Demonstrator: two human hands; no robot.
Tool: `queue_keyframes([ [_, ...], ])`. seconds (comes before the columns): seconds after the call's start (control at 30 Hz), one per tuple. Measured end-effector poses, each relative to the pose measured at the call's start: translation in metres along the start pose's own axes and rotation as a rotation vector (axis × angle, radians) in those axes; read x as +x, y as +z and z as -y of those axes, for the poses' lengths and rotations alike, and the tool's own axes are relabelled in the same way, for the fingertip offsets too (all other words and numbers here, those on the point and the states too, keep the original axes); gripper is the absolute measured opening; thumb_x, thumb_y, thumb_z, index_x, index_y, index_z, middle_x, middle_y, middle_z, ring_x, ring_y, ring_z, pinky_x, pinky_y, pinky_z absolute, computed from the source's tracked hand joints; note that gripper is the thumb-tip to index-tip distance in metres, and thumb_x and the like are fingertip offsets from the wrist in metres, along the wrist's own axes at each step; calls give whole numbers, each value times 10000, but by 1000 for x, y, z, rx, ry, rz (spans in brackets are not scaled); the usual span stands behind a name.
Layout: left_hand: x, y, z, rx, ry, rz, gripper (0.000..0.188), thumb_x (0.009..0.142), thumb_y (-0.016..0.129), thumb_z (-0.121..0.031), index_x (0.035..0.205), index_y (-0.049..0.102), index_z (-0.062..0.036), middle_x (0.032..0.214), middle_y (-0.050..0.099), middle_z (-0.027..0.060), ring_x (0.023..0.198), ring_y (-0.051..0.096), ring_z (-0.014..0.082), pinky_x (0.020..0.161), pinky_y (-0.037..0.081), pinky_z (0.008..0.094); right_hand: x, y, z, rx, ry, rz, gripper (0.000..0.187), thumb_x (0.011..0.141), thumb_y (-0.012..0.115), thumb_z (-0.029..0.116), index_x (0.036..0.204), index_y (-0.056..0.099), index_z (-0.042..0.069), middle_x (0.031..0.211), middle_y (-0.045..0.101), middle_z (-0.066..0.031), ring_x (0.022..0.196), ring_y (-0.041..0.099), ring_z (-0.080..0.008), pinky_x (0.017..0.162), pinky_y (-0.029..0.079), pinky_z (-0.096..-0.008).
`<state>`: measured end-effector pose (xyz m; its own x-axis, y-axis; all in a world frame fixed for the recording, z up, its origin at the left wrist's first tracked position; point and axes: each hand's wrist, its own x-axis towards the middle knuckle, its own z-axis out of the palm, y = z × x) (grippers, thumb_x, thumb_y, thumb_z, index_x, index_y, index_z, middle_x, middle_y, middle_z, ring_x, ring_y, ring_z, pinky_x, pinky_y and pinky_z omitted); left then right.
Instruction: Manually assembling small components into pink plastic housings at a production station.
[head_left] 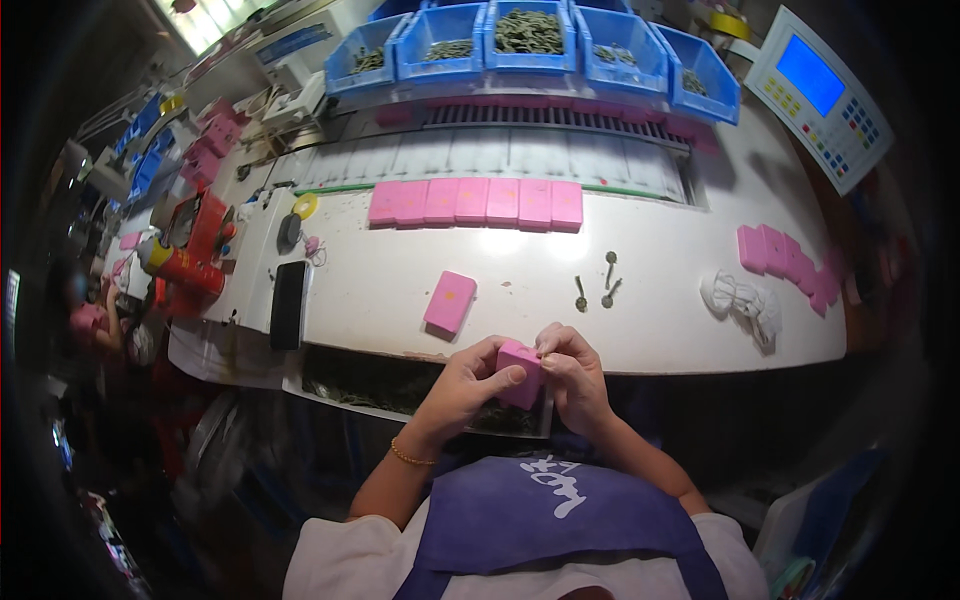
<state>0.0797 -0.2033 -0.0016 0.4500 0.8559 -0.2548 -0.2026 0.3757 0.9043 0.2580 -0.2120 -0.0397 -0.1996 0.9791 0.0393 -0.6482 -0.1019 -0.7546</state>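
Observation:
My left hand (470, 388) grips a small pink box (520, 375) from its left side, thumb across its face, just off the table's front edge. At the box's top right edge, the thumb and fingers of my right hand (573, 375) are pinched together; whether anything small is between them is hidden. Another pink box (451, 303) lies by itself on the table, ahead of my left hand. Three small dried stalks with round heads (610, 290) lie beyond my right hand.
A row of pink boxes (473, 202) stands farther back. Blue bins (530, 60) of dried plant pieces line the far side. A control panel (820, 95), white cloth (742, 305) and more boxes (785, 258) are right. A phone (289, 305) and red device (190, 260) are left.

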Motion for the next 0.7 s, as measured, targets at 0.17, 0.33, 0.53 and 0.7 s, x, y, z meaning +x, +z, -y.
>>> queue_keyframes([
  [0.17,-10,-36,-18,348,300,-501,265,875,697,-54,1130,636,-15,974,682,27,808,635,90,670,508,244,-6,5,-4,-725,-370,74,141,803,695,-47,903,673,49,781,602,-16,690,563,-106,588,429,-268],
  [0.33,8,-81,-23,1364,491,-1075,356,809,737,-118,1153,662,-65,1044,678,114,939,577,289,839,513,377,-3,9,-6,-1526,-744,407,188,738,703,46,916,721,102,686,565,-21,594,558,-205,526,437,-318],
  [0.53,1,-90,-16,1409,357,-821,495,796,747,-215,1243,622,-42,1196,637,147,1098,523,350,991,422,420,16,-1,10,-1377,-533,127,157,790,688,67,944,718,65,617,555,-60,519,541,-211,495,441,-345],
  [0.7,17,-126,-49,1375,347,-645,450,852,679,-190,1257,597,-11,1212,621,177,1105,534,355,1000,417,423,32,-20,19,-1400,-564,-81,139,815,687,35,950,715,44,600,544,-70,497,525,-198,479,419,-330],
])
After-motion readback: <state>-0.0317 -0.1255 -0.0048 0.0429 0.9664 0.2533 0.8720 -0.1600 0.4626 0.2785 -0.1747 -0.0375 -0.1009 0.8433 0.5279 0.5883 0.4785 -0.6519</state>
